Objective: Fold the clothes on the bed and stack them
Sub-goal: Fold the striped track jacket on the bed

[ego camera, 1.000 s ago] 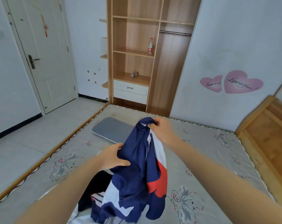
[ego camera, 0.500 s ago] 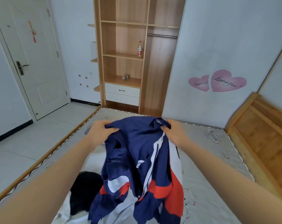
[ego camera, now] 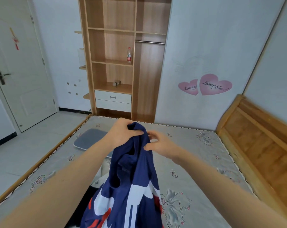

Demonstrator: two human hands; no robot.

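Observation:
A navy, white and red shirt (ego camera: pixel 131 186) hangs bunched above the bed (ego camera: pixel 197 162). My left hand (ego camera: pixel 123 134) grips its top edge, fingers curled over the navy cloth. My right hand (ego camera: pixel 159 143) is just right of the cloth with fingers spread and loose, its thumb against the fabric's edge. A dark garment (ego camera: pixel 86 206) and some white cloth (ego camera: pixel 99 176) lie on the mattress beneath the hanging shirt, mostly hidden by it and my left forearm.
A folded grey item (ego camera: pixel 90 139) lies on the mattress at the far left. A wooden headboard (ego camera: pixel 261 137) stands on the right, a wooden wardrobe (ego camera: pixel 123 60) beyond the bed's far end, tiled floor and a door (ego camera: pixel 21 76) to the left.
The shirt, held spread between both hands, is now gathered at one point in my left hand. My right hand has let go and opened beside it.

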